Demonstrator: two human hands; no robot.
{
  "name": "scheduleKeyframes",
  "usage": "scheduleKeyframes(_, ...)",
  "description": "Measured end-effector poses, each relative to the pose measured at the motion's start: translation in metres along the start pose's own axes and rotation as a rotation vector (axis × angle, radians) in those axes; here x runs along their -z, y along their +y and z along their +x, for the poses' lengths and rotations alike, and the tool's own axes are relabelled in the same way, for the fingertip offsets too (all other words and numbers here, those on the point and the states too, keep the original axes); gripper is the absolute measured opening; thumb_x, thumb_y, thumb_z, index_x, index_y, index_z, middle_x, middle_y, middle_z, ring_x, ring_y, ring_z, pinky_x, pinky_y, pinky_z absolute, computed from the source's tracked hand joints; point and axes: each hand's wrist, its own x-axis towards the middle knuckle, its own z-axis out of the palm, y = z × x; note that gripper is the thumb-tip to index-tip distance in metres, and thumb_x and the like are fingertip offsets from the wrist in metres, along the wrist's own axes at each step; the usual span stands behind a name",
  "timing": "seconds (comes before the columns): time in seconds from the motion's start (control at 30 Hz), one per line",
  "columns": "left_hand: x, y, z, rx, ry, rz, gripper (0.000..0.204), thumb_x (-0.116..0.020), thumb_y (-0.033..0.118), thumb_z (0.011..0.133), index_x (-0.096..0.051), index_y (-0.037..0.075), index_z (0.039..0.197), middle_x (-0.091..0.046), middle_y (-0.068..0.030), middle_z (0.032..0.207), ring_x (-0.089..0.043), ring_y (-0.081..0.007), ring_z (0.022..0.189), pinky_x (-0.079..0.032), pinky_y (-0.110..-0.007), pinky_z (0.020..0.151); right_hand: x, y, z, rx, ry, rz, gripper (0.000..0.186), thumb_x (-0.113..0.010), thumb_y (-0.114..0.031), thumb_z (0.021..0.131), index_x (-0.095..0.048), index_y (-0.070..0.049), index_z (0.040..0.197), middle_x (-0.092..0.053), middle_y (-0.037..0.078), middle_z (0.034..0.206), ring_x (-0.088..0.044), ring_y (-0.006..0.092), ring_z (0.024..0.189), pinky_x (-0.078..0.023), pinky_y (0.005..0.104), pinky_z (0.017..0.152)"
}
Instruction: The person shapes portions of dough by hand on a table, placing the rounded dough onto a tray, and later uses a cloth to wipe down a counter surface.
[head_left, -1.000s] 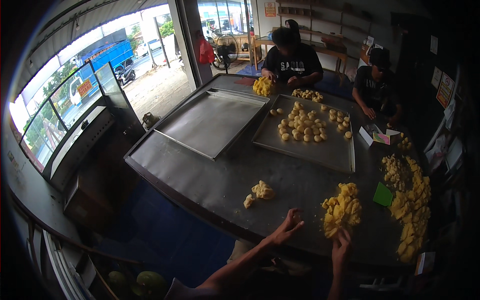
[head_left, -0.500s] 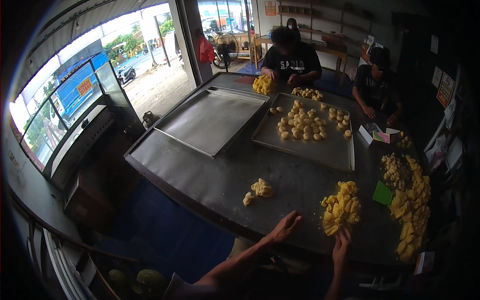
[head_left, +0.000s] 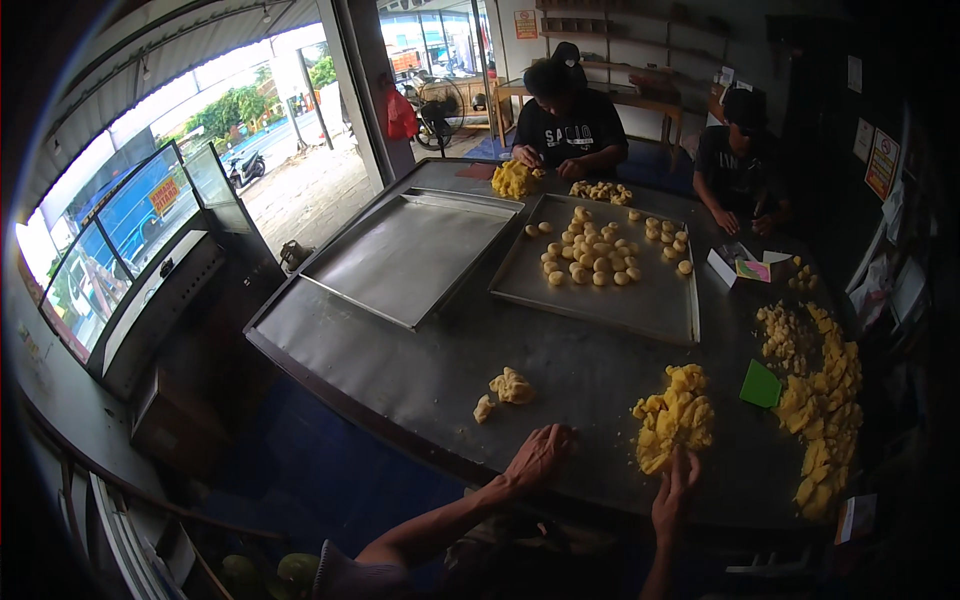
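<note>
My left hand (head_left: pixel 541 456) is at the near edge of the metal table, back up and fingers curled under; whatever is beneath them is hidden. Just beyond it lie a pale dough lump (head_left: pixel 513 386) and a smaller pale dough piece (head_left: pixel 484 408). To the right, my right hand (head_left: pixel 677 490) reaches the near end of a crumbly yellow dough heap (head_left: pixel 674 415), its fingertips bent together against it. A green scraper (head_left: pixel 761 384) rests right of that heap. Beyond it spreads a larger mass of yellow dough (head_left: pixel 822 400), beside small pale pieces (head_left: pixel 785 335).
A tray (head_left: pixel 640 318) of round dough balls (head_left: pixel 590 250) sits mid-table, with a bare metal tray (head_left: pixel 400 260) at its left. One co-worker (head_left: pixel 570 130) works by another yellow heap (head_left: pixel 515 178) at the far side; another co-worker (head_left: pixel 742 165) is at the far right, near a small box (head_left: pixel 738 265).
My left hand has shifted left and turned back-up, fingers curling down. The right hand stays at the yellow heap's near end. The whole view has swung slightly.
</note>
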Motion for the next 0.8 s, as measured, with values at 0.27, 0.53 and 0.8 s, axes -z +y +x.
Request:
scheduleKeyframes(0.27,-0.015,-0.006,0.067,0.333,-0.033,0.327,0.022,-0.053,0.026,0.089,-0.050,0.006,0.097,-0.054,-0.0151,0.097,-0.050,-0.0318,0.097,-0.038,-0.045,0.077,-0.002,0.013,0.001,-0.074,-0.067,-0.123,0.044,-0.043,-0.025,0.100,-0.040,-0.015,0.143,-0.034,0.020,0.140,-0.039,0.0360,0.128,-0.036,0.0447,0.104)
scheduleKeyframes(0.53,-0.032,-0.020,0.047,0.259,-0.112,0.384,0.029,-0.053,0.030,0.088,-0.052,0.010,0.108,-0.050,-0.0128,0.104,-0.046,-0.0299,0.105,-0.035,-0.045,0.086,-0.001,0.016,0.003,-0.068,0.009,-0.110,0.043,-0.047,-0.028,0.099,-0.045,-0.017,0.140,-0.034,0.023,0.140,-0.037,0.0390,0.129,-0.035,0.0477,0.105)
scheduleKeyframes(0.8,0.025,-0.016,0.013,0.088,-0.400,0.053,0.038,-0.056,0.015,0.090,-0.049,0.008,0.126,-0.050,-0.0166,0.119,-0.050,-0.0357,0.111,-0.045,-0.044,0.092,-0.006,0.042,0.008,-0.073,-0.017,0.052,0.038,-0.057,-0.029,0.094,-0.057,-0.017,0.129,-0.036,0.021,0.139,-0.040,0.0373,0.127,-0.033,0.0446,0.106)
